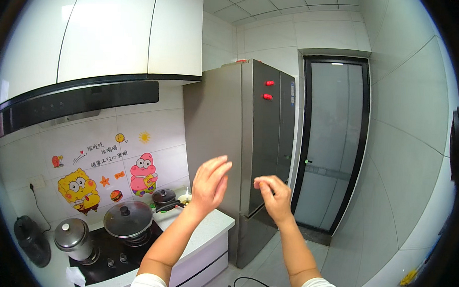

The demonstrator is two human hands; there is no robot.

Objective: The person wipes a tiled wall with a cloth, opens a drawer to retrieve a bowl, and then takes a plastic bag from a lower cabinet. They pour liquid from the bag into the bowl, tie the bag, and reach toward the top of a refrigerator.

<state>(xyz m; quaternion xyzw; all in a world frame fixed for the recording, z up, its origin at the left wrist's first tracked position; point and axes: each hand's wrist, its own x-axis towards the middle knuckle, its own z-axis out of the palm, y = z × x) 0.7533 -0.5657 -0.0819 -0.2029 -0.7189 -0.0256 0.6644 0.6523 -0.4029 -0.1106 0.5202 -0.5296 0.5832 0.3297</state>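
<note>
Both my bare hands are raised in mid-air in front of the fridge, apart from each other. My left hand [211,186] has its fingers stretched forward and slightly bent, with nothing in it. To its right, my right hand [275,195] is loosely closed, its fingers curled inward near the thumb and no object showing. Behind them stands the tall grey fridge [214,125], with two red magnets [267,97] on its door. Neither hand touches it. The white counter [214,225] lies below and left of my left hand.
On the left, a black gas hob [104,268] carries a lidded wok [128,221] and a lidded pot [73,238]. A small dark pot [163,197] stands behind. Above are a range hood [79,105] and white cabinets [107,33]. A black-framed glass door [330,142] stands beyond; a black cable [250,279] crosses the floor.
</note>
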